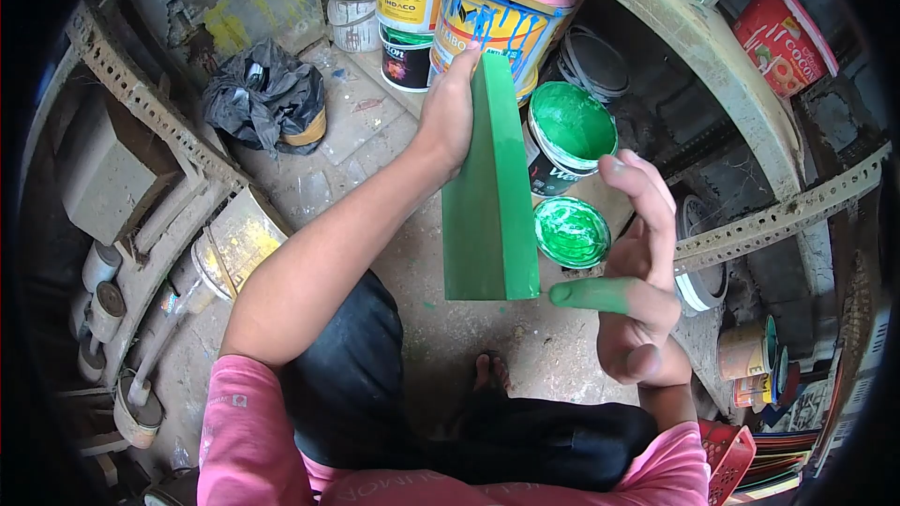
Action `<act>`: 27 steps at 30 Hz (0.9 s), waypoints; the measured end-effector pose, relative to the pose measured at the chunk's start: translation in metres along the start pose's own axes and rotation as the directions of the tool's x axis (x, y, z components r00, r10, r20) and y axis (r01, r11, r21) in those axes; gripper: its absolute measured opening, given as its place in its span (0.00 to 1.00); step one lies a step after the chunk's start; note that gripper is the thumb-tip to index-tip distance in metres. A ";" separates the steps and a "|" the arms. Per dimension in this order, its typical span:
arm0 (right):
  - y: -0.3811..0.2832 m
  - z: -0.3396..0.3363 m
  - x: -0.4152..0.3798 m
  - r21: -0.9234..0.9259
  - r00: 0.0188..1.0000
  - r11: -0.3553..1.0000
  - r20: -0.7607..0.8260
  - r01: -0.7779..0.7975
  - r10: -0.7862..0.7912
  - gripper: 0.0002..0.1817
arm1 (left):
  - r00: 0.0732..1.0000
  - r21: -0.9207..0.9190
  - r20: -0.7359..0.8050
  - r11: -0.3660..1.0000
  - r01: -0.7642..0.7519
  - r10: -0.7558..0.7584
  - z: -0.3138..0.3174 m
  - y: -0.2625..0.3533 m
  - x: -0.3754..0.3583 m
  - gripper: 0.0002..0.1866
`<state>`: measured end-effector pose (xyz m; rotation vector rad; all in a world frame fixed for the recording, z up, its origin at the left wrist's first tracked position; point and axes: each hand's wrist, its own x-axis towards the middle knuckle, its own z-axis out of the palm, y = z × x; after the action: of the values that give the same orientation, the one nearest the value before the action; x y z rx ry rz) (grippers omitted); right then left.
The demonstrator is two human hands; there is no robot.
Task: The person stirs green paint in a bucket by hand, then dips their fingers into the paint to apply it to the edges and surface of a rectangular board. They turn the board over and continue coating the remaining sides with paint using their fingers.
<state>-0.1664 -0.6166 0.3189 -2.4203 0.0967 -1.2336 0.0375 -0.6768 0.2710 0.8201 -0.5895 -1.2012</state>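
My left hand (452, 103) grips the far upper edge of a green painted board (489, 206), holding it upright and tilted over the floor. My right hand (642, 272) is just right of the board's lower corner, fingers apart, with the index finger coated in green paint and its tip touching that corner. An open can of green paint (568, 131) stands beyond the board, and its lid (572, 231), green inside, lies on the floor beside my right hand.
Several paint buckets (492, 9) stand at the back. A black plastic bag (267, 94) lies on the floor to the left. Perforated metal rails (778, 215) and more cans (750, 356) crowd the right. My foot (492, 373) rests on the concrete floor below the board.
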 end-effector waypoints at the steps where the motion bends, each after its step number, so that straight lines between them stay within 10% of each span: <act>1: -0.001 -0.002 -0.001 0.003 0.999 1.000 -0.031 -0.016 0.016 0.44 | 1.000 0.000 -0.009 1.000 0.007 -0.007 0.000 0.000 0.000 0.22; 12: 0.014 0.012 -0.010 -0.183 0.954 0.977 -0.258 0.108 -0.154 0.40 | 0.992 -0.041 -0.064 0.993 0.108 -0.110 0.006 0.010 -0.006 0.18; 21: 0.014 0.002 -0.005 -0.538 0.980 0.829 -0.030 0.152 -0.199 0.34 | 0.954 -0.034 -0.113 0.961 0.274 -0.276 0.011 0.016 -0.017 0.13; 27: 0.024 0.016 0.001 0.091 0.979 0.995 -0.205 0.027 -0.008 0.41 | 0.963 -0.063 -0.034 0.962 0.266 -0.268 0.006 0.013 -0.013 0.22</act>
<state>-0.1506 -0.6338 0.3017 -2.2139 0.0758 -1.4598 0.0370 -0.6635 0.2855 0.8930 -0.4153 -1.4364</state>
